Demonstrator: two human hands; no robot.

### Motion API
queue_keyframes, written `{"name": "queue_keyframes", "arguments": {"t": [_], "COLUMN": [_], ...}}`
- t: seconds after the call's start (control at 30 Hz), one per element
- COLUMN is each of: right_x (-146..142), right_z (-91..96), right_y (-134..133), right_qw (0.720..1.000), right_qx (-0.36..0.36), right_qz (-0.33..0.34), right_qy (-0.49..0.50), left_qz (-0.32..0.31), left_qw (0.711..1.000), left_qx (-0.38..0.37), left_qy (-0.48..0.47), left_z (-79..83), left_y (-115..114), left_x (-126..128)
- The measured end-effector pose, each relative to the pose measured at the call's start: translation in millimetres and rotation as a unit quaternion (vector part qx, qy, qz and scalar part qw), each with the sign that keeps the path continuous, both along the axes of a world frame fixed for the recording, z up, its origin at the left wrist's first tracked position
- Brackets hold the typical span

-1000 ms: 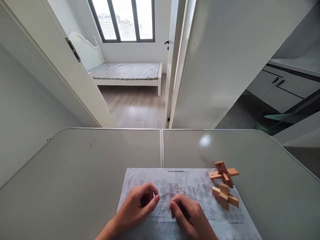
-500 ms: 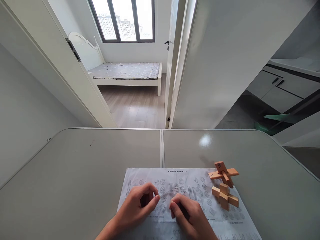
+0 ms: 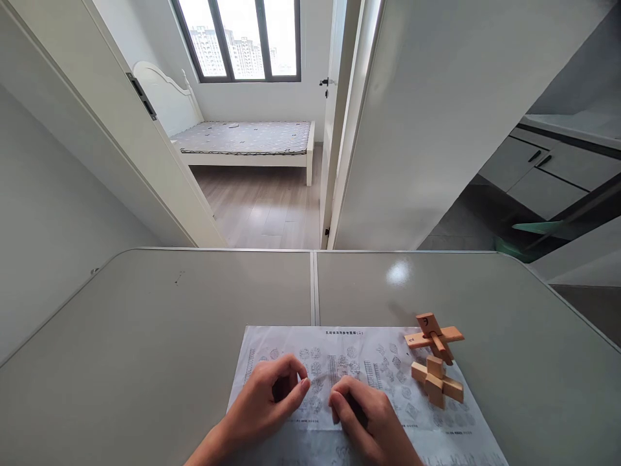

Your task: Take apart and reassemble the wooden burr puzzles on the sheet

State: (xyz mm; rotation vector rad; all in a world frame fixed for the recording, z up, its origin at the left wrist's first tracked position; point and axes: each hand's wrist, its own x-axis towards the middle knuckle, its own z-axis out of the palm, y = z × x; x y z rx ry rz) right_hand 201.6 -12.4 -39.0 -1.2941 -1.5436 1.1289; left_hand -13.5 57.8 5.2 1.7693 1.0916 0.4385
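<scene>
My left hand (image 3: 272, 395) rests on a printed sheet (image 3: 388, 440), its fingers loosely curled in and the thumb tip close to the forefinger. Nothing shows in its hollow. Just to the right, apart from it, my right hand (image 3: 363, 411) also lies on the sheet with fingers folded and thumb against the forefinger; I see nothing held. Beyond that hand, on the sheet's right side, sits a pale wooden interlocking puzzle (image 3: 435, 382) of crossed blocks. Behind it stands an orange-brown wooden puzzle (image 3: 434, 336) of crossed flat pieces, with dark marks. Neither hand touches the puzzles.
The sheet carries small diagrams and text. It lies on a grey table (image 3: 145, 362) with a metal-edged seam (image 3: 314, 285) down the middle. Past the table's far edge are a doorway, a bed (image 3: 247, 137) and a window. Cabinets (image 3: 548, 168) stand at the right.
</scene>
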Motion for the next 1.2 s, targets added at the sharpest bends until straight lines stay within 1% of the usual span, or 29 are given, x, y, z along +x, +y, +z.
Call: {"name": "queue_keyframes", "arguments": {"t": [0.2, 0.4, 0.87, 1.2], "right_x": [0.7, 0.5, 1.2, 0.0], "right_z": [2.8, 2.8, 2.6, 3.5], "right_y": [0.2, 0.9, 0.7, 1.5], "right_qw": [1.0, 1.0, 1.0, 1.0], "right_qx": [-0.006, 0.0, -0.007, 0.013], "right_qz": [0.006, 0.005, 0.01, 0.008], "right_qy": [-0.005, -0.007, -0.008, -0.009], "left_qz": [0.0, 0.003, -0.003, -0.002], "left_qw": [1.0, 1.0, 1.0, 1.0], "left_qx": [0.003, 0.01, -0.003, 0.002], "left_qy": [-0.003, -0.002, -0.004, 0.003], "left_z": [-2.6, -1.7, -3.1, -4.8], "left_y": [-0.2, 0.4, -0.5, -0.6], "left_x": [-1.2, -0.3, -1.6, -2.8]}}
